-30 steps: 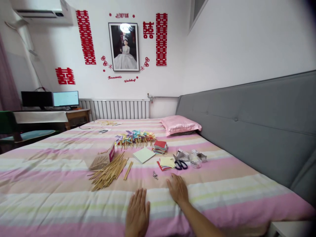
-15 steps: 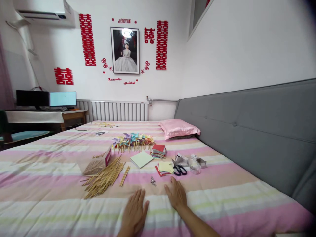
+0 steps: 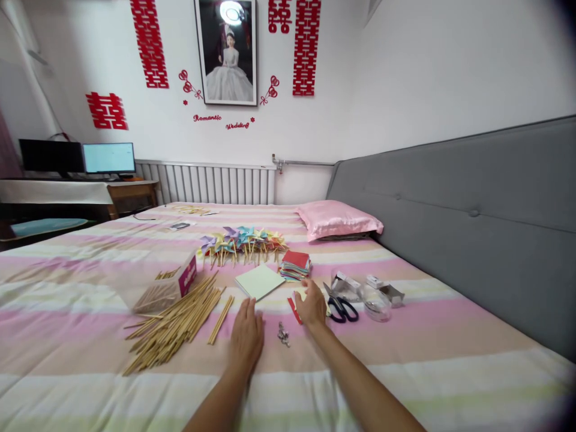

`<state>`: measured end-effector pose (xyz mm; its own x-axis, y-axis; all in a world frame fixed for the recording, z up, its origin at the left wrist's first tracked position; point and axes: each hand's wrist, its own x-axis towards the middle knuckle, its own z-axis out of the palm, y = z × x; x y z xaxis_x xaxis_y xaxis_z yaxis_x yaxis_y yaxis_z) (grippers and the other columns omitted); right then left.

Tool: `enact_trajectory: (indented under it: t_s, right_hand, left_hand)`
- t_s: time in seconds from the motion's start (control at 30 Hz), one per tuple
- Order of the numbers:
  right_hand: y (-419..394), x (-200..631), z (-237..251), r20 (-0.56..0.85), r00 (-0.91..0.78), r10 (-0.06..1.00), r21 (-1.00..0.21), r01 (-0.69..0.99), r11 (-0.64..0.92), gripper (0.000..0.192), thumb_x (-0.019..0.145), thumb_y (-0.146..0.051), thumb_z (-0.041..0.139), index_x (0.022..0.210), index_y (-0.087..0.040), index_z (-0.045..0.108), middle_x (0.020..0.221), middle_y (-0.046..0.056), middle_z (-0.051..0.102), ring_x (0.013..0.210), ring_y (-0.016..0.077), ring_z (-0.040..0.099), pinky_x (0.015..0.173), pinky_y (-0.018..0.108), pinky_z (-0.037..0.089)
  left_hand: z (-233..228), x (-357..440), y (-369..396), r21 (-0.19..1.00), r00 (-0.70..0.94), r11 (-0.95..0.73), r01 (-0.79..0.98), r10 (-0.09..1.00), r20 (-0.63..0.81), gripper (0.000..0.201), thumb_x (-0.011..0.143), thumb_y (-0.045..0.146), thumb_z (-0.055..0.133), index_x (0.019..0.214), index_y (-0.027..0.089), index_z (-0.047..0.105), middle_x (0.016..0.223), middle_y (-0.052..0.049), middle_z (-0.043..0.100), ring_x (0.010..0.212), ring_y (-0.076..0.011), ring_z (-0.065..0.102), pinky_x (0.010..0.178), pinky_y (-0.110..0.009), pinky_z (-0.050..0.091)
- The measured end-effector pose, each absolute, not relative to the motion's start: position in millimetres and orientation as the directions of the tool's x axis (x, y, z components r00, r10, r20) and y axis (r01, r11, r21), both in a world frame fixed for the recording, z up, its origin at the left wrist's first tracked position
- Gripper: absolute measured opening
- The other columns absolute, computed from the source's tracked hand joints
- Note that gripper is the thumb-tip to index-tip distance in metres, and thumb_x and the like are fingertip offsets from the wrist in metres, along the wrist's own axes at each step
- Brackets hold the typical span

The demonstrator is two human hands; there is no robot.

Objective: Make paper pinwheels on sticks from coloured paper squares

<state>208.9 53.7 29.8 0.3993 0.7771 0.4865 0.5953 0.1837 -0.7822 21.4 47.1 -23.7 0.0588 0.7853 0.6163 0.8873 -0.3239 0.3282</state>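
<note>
Right hand point(image 3: 311, 305): fingers curled down over small paper squares point(image 3: 295, 311), red and yellow edges showing; from where I stand, I cannot tell whether it pinches any.
Left hand point(image 3: 246, 335): nothing seen in it, fingers extended together, tips near the close corner of a pale green paper stack point(image 3: 260, 282).
Between the hands, toward the wearer: loose metal pieces point(image 3: 283, 335).
Just right of the right hand: scissors point(image 3: 343, 309), blades pointing away.
Left of the left hand: a few sticks point(image 3: 221, 321), then a larger heap point(image 3: 173, 333).
Beyond both: coloured paper stack point(image 3: 294, 266); pinwheels point(image 3: 243, 243).

Hazards, as judged: a sideways move of the right hand could meet the blades; a dragging wrist could scatter the metal pieces; pressing the soft bedspread point(image 3: 405, 336) could slide the squares apart.

Writing: "Romantic" point(image 3: 207, 118) and "Wedding" point(image 3: 237, 126) on the wall; red double-happiness characters point(image 3: 108, 111); purple box label point(image 3: 188, 275), illegible.
</note>
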Motion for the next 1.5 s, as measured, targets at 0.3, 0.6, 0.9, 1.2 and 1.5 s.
enact_trajectory:
  t_s: [0.3, 0.6, 0.9, 1.2, 1.5]
  right_hand:
    - [133, 267, 34, 0.309, 0.541, 0.782, -0.946, 0.261, 0.193, 0.031, 0.068, -0.028, 0.057, 0.097, -0.016, 0.059, 0.096, 0.011, 0.07, 0.084, 0.0196, 0.068, 0.073, 0.029, 0.052]
    - [121, 291, 6, 0.244, 0.566, 0.787, -0.969, 0.179, 0.172, 0.029, 0.064, -0.033, 0.059, 0.088, -0.016, 0.061, 0.091, 0.01, 0.07, 0.08, 0.021, 0.067, 0.073, 0.031, 0.052]
    - [117, 280, 15, 0.211, 0.463, 0.861, -0.977, 0.137, 0.165, 0.031, 0.063, -0.037, 0.063, 0.086, -0.015, 0.063, 0.085, 0.01, 0.071, 0.076, 0.0218, 0.068, 0.068, 0.031, 0.053]
    - [114, 271, 17, 0.213, 0.374, 0.903, -0.971, 0.182, 0.154, 0.027, 0.065, -0.033, 0.064, 0.086, -0.016, 0.065, 0.084, 0.008, 0.072, 0.076, 0.0202, 0.067, 0.071, 0.031, 0.053]
    - [110, 265, 24, 0.216, 0.356, 0.909, -0.967, 0.204, 0.15, 0.024, 0.065, -0.03, 0.063, 0.084, -0.015, 0.065, 0.081, 0.008, 0.071, 0.075, 0.0204, 0.068, 0.07, 0.031, 0.054]
  left_hand:
    - [-13, 53, 127, 0.295, -0.015, -0.253, 0.922, 0.737, 0.676, 0.043, 0.088, 0.029, 0.037, 0.121, 0.006, 0.054, 0.128, -0.018, 0.054, 0.126, -0.0272, 0.043, 0.105, -0.041, 0.032]
    - [-2, 32, 155, 0.262, 0.051, -0.117, 0.958, 0.968, 0.244, 0.067, 0.075, 0.047, 0.056, 0.128, 0.007, 0.049, 0.137, -0.018, 0.046, 0.131, -0.0282, 0.037, 0.106, -0.038, 0.031]
    - [12, 18, 153, 0.409, 0.064, -0.125, 0.904, 0.985, 0.159, 0.058, 0.072, 0.042, 0.062, 0.121, 0.012, 0.058, 0.135, -0.017, 0.049, 0.126, -0.027, 0.045, 0.103, -0.035, 0.034]
    - [11, 10, 156, 0.557, 0.109, -0.203, 0.805, 0.974, 0.198, 0.037, 0.075, 0.04, 0.059, 0.103, 0.018, 0.071, 0.126, -0.015, 0.058, 0.12, -0.0304, 0.05, 0.099, -0.04, 0.038]
    - [14, 12, 155, 0.558, 0.126, -0.212, 0.802, 0.974, 0.189, 0.038, 0.076, 0.037, 0.055, 0.104, 0.016, 0.071, 0.127, -0.017, 0.056, 0.121, -0.0301, 0.049, 0.099, -0.039, 0.037]
